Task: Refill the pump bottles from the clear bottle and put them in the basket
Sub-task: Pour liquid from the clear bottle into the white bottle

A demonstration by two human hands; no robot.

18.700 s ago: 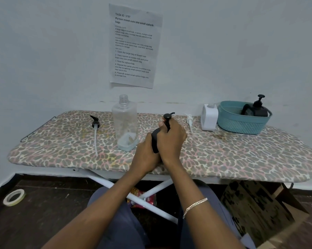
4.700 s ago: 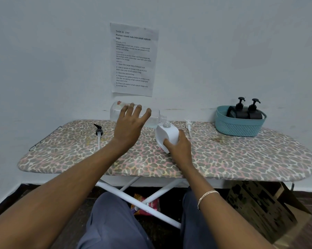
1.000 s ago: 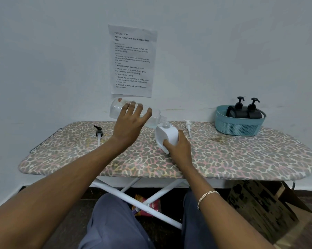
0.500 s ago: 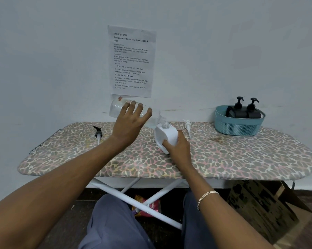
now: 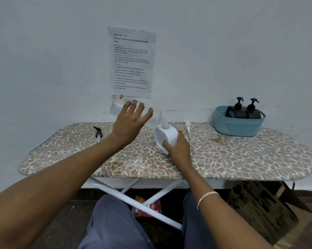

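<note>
Clear plastic is what your left hand (image 5: 131, 123) has hold of: the clear bottle (image 5: 118, 106) is lifted off the surface (image 5: 241, 155) and tipped almost flat. Its base points up towards the wall and its neck slants down to the open mouth of the white bottle (image 5: 165, 136). Your fingers are fanned over the top of it; the thumb is hidden underneath. Your right hand (image 5: 178, 150) wraps the lower part of the white bottle, which leans slightly left to meet the pour.

This looks like the last refill. Two black pump bottles (image 5: 244, 112) already stand in the teal basket (image 5: 237, 126) at the far right.

To pour well, rest the clear neck right over the white bottle's mouth; whether the two touch is hard to tell from here. Raise the base slowly, because very little liquid shows inside and it may come in a sudden run. Brace the white bottle's bottom edge against the surface so it cannot skid on the cloth cover. Watch the mouth, not your knuckles, since an overflow would soak into the fabric.

The white pump (image 5: 188, 126) lies just to the right of the bottle, within easy reach for capping. A black pump (image 5: 98, 133) lies well off to the left.
</note>
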